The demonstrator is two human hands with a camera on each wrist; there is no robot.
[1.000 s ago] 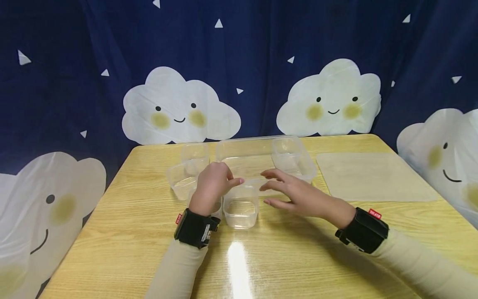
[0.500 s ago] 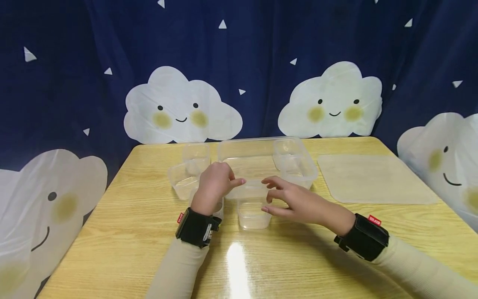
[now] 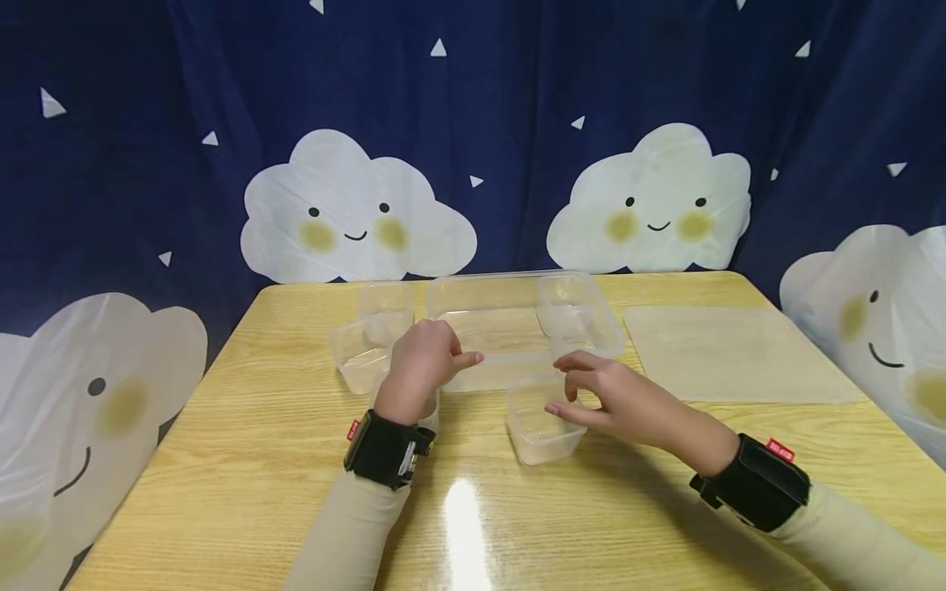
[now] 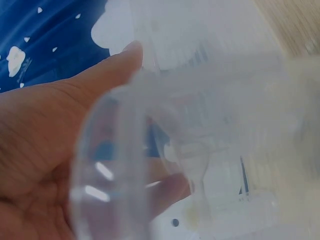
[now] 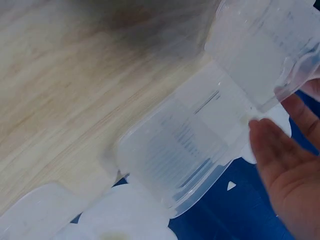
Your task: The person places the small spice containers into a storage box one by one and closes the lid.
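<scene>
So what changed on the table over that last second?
The right hand took hold of the small clear container and slid it rightward along the table. The left hand kept gripping its own container; the large clear tray and flat lid stayed put.

Tub (image 3: 432, 404) under left hand (image 3: 421, 365), mostly hidden
</scene>
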